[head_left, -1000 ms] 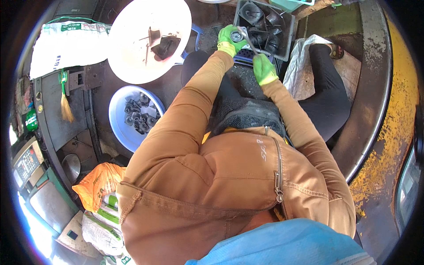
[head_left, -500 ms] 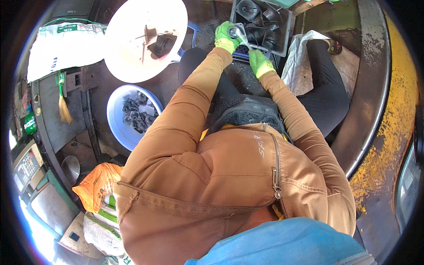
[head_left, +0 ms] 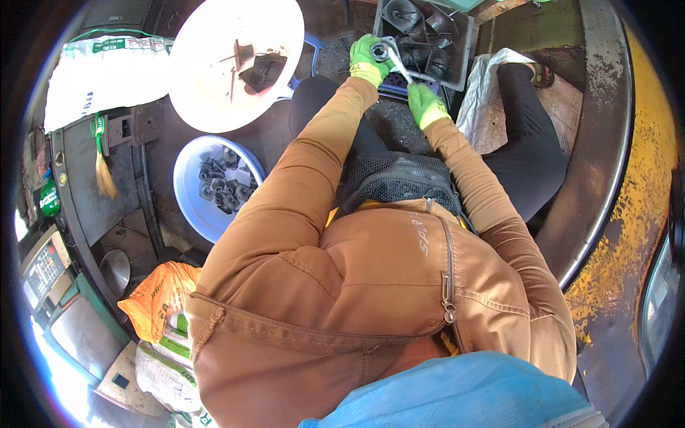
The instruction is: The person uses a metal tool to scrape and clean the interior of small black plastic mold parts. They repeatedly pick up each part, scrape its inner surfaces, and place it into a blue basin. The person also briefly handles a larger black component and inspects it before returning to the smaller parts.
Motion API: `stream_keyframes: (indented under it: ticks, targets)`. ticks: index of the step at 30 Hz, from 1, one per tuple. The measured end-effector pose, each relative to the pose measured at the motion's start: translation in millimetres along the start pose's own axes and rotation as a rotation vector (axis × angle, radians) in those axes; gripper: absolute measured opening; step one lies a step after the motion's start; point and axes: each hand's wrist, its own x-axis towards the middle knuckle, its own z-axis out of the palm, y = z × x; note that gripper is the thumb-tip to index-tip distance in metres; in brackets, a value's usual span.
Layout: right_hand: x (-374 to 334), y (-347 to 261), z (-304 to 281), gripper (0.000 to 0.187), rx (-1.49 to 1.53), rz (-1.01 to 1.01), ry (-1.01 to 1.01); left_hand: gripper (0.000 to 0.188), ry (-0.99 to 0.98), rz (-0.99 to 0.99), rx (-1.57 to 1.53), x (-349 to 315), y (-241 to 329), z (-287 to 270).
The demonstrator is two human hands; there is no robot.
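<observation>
1. Left hand (head_left: 368, 60), green glove: closed around a small round part (head_left: 379, 51), ring-shaped face up, pale rim with dark centre. Fingers wrap its far and left sides.
2. Right hand (head_left: 427, 107), same glove type: gripping the near end of a slim metal hand tool (head_left: 402, 66). Exact tool type: cannot tell.
3. Tool runs diagonally from right fist up-left to the round part. Far end overlaps the part's right edge; cannot tell if it makes contact.
4. Round part location: in left hand, just off the left edge of a grey plastic crate (head_left: 467, 55).
5. Crate holds several black flared, funnel-like parts (head_left: 401, 17). Blue perforated plastic (head_left: 394, 91) shows at the crate's near edge.
6. Left of the hands, well apart: white round basin (head_left: 196, 96) with a dark blocky piece (head_left: 265, 73) and a thin dark stick (head_left: 232, 71) inside. Blue plastic frame (head_left: 315, 55) at its right edge.
7. Below basin: pale blue tub (head_left: 202, 221), many small dark flared parts (head_left: 227, 196) piled in it.
8. Right side: whitish sack (head_left: 560, 113) under the person's right leg (head_left: 526, 146).
9. Far left: hanging straw brush (head_left: 105, 180); orange bag (head_left: 153, 299) lower down.
</observation>
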Motion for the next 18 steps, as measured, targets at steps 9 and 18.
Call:
stream_keyframes:
  ticks: [9,18]
  targets:
    - [-1,-3,-4,0.046,-0.050,0.094,-0.118,0.055,-0.071,0.233,0.613,-21,23,-2]
    - [5,11,7,0.044,0.113,-0.086,0.023,0.041,-0.060,-0.114,-0.113,-3,-9,-4]
